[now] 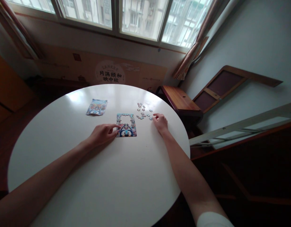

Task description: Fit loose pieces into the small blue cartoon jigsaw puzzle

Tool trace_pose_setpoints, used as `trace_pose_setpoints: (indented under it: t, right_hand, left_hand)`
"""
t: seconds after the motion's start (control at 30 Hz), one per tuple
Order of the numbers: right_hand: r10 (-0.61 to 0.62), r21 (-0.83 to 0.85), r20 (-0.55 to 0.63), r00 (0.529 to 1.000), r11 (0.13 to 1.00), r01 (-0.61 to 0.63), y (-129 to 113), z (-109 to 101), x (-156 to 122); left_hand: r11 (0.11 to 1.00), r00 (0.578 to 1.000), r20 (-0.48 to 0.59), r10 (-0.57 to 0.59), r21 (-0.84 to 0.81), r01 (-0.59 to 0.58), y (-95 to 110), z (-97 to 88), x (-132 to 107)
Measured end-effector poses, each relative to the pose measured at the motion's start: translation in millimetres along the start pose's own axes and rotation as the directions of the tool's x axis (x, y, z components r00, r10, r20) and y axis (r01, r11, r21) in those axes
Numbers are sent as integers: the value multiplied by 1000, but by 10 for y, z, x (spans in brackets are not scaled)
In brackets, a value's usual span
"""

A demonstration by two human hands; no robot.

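A partly assembled jigsaw puzzle [126, 132] lies flat on the white round table [107, 176], with a blue cartoon face along its bottom and a gap in its upper middle where white shows through. My left hand [103, 134] rests at the puzzle's left edge, index finger stretched onto it and the other fingers loosely bent. To the right of the puzzle are several loose puzzle pieces [141, 116], scattered in a small group. Beside their right side, my right hand [160, 122] has its fingers curled together at the tips; whatever is between them is too small to make out.
A colourful printed packet [97, 107] lies on the table, left of and behind the puzzle. Beyond the table's right rim stands a wooden bench [182, 100]. Windows [140, 19] and a printed banner [107, 71] are at the back.
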State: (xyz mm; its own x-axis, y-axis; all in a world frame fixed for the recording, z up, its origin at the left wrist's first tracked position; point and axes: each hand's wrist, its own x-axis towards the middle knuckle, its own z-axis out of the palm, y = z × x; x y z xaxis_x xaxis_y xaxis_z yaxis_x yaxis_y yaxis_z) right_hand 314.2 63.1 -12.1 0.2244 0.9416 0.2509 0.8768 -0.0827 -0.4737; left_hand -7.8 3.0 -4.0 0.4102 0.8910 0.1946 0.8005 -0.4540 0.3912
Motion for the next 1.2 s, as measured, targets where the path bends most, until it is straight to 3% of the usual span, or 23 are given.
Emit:
trace_pose_setpoints:
  t: [0.17,0.37,0.5,0.77,0.9,1.0,1.1,1.2]
  right_hand:
    - [-51,-5,72,996,999,51,-307,-35,54]
    - [2,-195,136,991,980,25,-639,3,175]
    - [51,-238,161,986,971,-12,-721,63,245]
    - [124,-147,242,962,985,-90,-723,164,421]
    - [56,-40,254,966,998,-47,-681,190,469]
    - [-74,150,209,975,988,43,-668,203,444]
    - [-225,361,131,965,918,165,-688,231,340]
    - [-303,552,102,947,810,200,-713,290,167]
  left_hand:
    - [1000,1000,-1,-10,2,10,6,-3,-2]
    - [1000,1000,-10,3,-6,-3,5,-1,0]
    - [1000,1000,-11,1,-3,-1,6,8,5]
    - [1000,1000,-20,1,1,-1,-6,20,-6]
    - [1000,1000,-18,3,-5,-3,-4,11,-4]
    - [1000,1000,-16,7,-5,-7,2,2,-3]
    - [1000,1000,-16,2,-7,-3,22,-10,-5]
    - [1000,1000,-2,-16,-11,16,50,-26,-7]
